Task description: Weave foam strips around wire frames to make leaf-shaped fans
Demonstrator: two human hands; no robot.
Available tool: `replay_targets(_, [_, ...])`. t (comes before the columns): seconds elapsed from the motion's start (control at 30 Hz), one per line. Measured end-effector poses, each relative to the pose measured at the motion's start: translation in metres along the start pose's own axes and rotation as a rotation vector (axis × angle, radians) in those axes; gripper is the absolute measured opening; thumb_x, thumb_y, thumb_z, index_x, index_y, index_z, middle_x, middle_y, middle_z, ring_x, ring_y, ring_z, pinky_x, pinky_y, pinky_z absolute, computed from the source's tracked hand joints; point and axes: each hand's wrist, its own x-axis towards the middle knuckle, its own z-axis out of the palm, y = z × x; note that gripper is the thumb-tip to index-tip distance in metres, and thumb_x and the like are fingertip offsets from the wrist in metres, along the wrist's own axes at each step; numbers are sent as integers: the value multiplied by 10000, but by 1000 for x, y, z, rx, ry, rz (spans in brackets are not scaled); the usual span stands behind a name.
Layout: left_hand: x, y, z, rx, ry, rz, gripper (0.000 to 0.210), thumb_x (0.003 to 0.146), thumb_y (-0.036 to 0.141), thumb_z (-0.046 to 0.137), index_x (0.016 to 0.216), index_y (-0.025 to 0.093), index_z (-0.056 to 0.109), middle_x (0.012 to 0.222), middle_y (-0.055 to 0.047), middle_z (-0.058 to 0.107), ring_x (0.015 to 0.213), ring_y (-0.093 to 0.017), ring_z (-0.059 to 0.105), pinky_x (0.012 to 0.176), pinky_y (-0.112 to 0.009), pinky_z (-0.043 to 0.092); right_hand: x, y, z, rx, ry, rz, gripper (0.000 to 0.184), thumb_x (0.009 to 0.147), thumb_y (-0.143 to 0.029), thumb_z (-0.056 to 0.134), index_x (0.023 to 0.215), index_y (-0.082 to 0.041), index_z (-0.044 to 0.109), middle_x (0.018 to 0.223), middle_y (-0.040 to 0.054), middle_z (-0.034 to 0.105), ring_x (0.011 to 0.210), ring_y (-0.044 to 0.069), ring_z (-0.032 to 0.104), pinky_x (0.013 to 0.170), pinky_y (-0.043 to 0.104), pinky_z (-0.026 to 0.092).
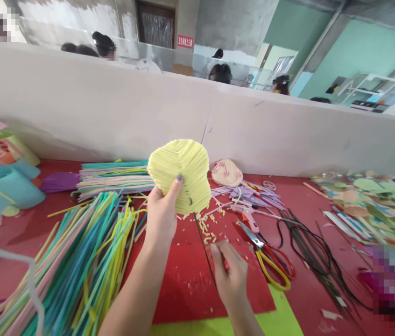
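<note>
Left grip (162,212) clamped on the yellow leaf (193,170), held above the table (297,196) at centre; right grip (231,268) curled, nearer, contents unclear. Ribbed strips stand joined, the outline apparently trimmed; clippings (203,227) lie below. Stems (74,252), left, lie loose; further work on the leaf cannot be judged

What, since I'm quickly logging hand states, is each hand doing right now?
Left hand: closed, holding the yellow ribbed piece up.
Right hand: curled, low over the table; whether it grips anything cannot be told.
</note>
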Motion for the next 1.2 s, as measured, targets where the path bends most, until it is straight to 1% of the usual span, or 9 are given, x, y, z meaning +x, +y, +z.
replay_targets(0.07, [-1, -1, 0, 2, 10, 32, 413, 681, 307, 735, 1065, 182, 651, 1099, -78, 676, 1012, -214, 635, 936, -337, 472, 5, 4, -3, -2, 26, 15, 129, 894, -222, 492, 864, -177, 609, 845, 59, 611, 797, 149, 574, 702, 232, 424])
replay_targets(0.13, [-1, -2, 1, 8, 13, 38, 418, 688, 316, 729, 1077, 186, 648, 1118, -80, 669, 1029, -216, 628, 948, -339, 464, 10, 6, -5, 60, -85, 79, 155, 905, -247, 480, 952, -195, 617, 960, 67, 621, 914, 163, 574, 785, 248, 427])
replay_targets(0.2, [-1, -4, 2, 18, 18, 33, 427, 686, 328, 730, 1079, 185, 648, 1117, -85, 669, 1041, -221, 622, 955, -344, 459, 13, 6, -5, 148, -219, 140, 169, 912, -270, 471, 890, -202, 623, 881, 40, 631, 842, 146, 585, 759, 237, 431])
replay_targets(0.27, [0, -6, 3, 31, 33, 30, 442, 675, 341, 737, 1077, 181, 648, 1106, -89, 673, 1050, -226, 618, 962, -350, 454, 13, 6, -6, 207, -275, 164, 195, 911, -281, 474, 800, -193, 608, 753, 14, 608, 724, 129, 570, 687, 225, 426])
replay_targets(0.47, [1, -11, 6, 51, 81, 86, 424, 688, 356, 724, 1068, 183, 650, 1101, -88, 674, 1039, -221, 623, 964, -362, 451, 7, 6, -4, 178, -153, 68, 147, 890, -205, 500, 756, -176, 554, 664, -3, 517, 612, 111, 483, 580, 219, 379])
replay_targets(0.63, [1, -11, 6, 60, 107, 104, 404, 702, 361, 709, 1062, 188, 651, 1095, -86, 676, 1041, -213, 621, 928, -343, 477, 1, 4, -4, 129, -122, -44, 99, 873, -141, 498, 800, -175, 556, 686, 15, 524, 617, 117, 502, 558, 218, 384])
replay_targets(0.87, [5, -4, 2, 60, 170, 132, 394, 664, 379, 734, 1002, 187, 667, 1087, -82, 678, 1021, -210, 627, 905, -339, 486, -2, 1, -7, 118, -158, -49, 115, 874, -145, 495, 782, -176, 557, 670, 23, 543, 585, 120, 504, 523, 222, 374])
replay_targets(1.07, [5, -5, 3, 59, 125, 92, 393, 643, 362, 747, 980, 175, 671, 1065, -86, 685, 1032, -227, 622, 917, -353, 478, 0, 0, -7, 108, -138, -45, 123, 874, -158, 499, 766, -176, 553, 636, 4, 510, 550, 112, 480, 505, 217, 361])
replay_targets(1.2, [3, -8, 5, 60, 87, 79, 401, 643, 335, 750, 999, 169, 666, 1055, -83, 689, 1021, -230, 627, 900, -349, 488, 0, 0, -7, 105, -142, -30, 131, 882, -173, 491, 770, -175, 559, 651, 15, 532, 583, 122, 502, 542, 224, 385])
